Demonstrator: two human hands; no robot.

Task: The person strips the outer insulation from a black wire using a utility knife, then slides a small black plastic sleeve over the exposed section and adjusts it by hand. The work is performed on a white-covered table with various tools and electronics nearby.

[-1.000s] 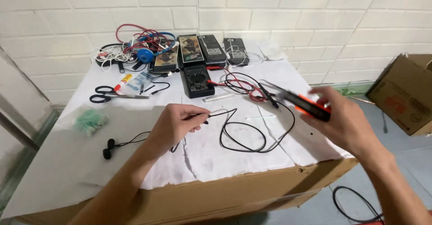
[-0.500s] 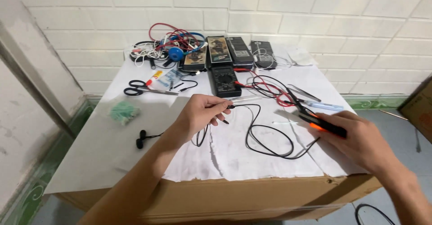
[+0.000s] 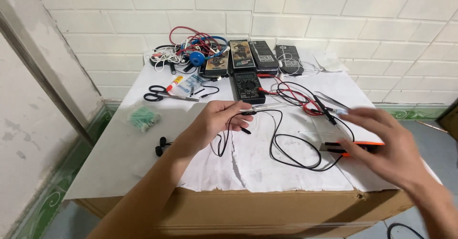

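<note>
The left hand (image 3: 217, 119) pinches a thin black cable (image 3: 286, 158) near the table's (image 3: 119, 162) middle – the cable loops rightward. The right hand (image 3: 386, 148), blurred, fingers spread, hovers over an orange-and-black tool (image 3: 353, 147) at the right edge; whether it grips – cannot tell.

— What can't you make out?
— The right hand (image 3: 386, 146) is smeared by motion, and it covers most of the orange tool (image 3: 355, 147), so its grip is unclear.
— And the left hand (image 3: 217, 119)?
— Its fingertips hide where they pinch the black cable (image 3: 286, 160). The cable (image 3: 405, 229) on the floor is cut off by the bottom edge.
</note>
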